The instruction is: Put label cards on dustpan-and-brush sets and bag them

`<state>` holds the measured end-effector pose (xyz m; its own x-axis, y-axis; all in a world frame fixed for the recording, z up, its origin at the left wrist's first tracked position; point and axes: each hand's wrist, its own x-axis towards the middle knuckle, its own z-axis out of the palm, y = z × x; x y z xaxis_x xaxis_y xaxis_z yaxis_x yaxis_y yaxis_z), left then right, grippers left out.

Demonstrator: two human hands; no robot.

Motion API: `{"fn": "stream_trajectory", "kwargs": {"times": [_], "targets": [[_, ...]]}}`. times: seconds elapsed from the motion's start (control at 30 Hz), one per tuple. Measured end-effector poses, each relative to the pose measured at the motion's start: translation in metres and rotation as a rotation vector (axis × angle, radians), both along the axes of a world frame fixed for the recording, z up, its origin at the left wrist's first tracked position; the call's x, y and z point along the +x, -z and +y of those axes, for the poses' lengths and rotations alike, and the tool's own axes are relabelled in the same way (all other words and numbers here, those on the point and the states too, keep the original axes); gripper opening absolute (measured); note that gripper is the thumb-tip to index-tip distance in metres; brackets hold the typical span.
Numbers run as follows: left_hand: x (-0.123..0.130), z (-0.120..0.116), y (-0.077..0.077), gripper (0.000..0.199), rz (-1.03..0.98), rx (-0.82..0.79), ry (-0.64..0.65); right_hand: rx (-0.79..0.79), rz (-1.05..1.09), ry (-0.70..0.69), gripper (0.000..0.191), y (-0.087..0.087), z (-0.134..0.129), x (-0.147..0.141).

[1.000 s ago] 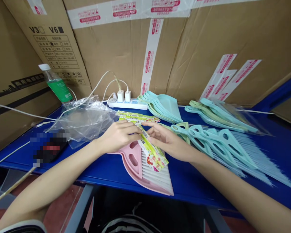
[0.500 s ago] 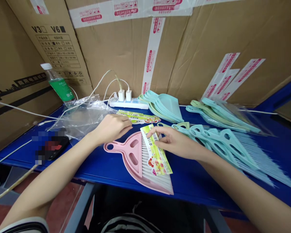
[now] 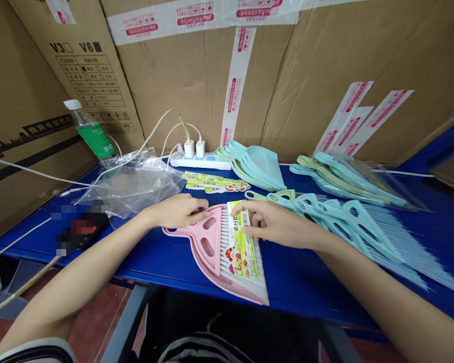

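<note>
Card (image 3: 245, 254) in yellow and white is pinched near its top between the thumb and fingers of the person's right hand (image 3: 267, 222). It lies over the white bristles of a pink brush (image 3: 215, 236), which is nested in a pink dustpan (image 3: 206, 273) near the front edge of the blue table (image 3: 298, 287). The left hand (image 3: 179, 210) is curled over the handle end; whether it grips or only touches cannot be told. Behind are more cards (image 3: 215, 182) and a stack of dustpans (image 3: 263, 164); to the right lie pale blue-green brushes (image 3: 350, 229). Farther left, a clear plastic bag (image 3: 136, 184) sits beside a bottle (image 3: 96, 140).
</note>
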<state>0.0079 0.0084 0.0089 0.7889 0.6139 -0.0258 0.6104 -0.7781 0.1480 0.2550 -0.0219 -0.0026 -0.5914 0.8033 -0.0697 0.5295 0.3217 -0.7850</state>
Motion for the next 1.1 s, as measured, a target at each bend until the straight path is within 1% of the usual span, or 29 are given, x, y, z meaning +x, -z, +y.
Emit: {"fn": "stream_trajectory", "kwargs": {"times": [0.2,0.33,0.5,0.6,0.7,0.87,1.1], "targets": [[0.0010,-0.0022,0.0005,0.039,0.056,0.025,-0.021,0.091,-0.117,-0.004,0.036,-0.0012,0.0015,0.0012],[0.0002,-0.0022,0.0011,0.036,0.071,0.045,-0.028,0.100,-0.162,0.004,0.042,-0.0044,0.0009,0.0010],[-0.0013,0.0009,0.0026,0.034,0.086,0.083,-0.033,0.107,-0.166,-0.036,0.049,-0.0061,-0.0003,0.0018],[-0.0017,0.0022,0.0034,0.034,0.117,0.102,-0.042,0.170,-0.182,-0.048,0.050,-0.0061,-0.0005,0.0021],[-0.0020,0.0024,0.0040,0.035,0.127,0.124,-0.042,0.247,-0.217,-0.019,0.049,-0.0067,-0.0010,0.0018],[-0.0030,0.0029,0.0049,0.036,0.112,0.167,-0.032,0.260,-0.277,0.023,0.048,-0.0078,-0.0013,0.0022],[-0.0033,0.0049,0.0050,0.036,0.107,0.164,-0.038,0.296,-0.267,0.052,0.050,-0.0042,-0.0008,0.0050]]}}
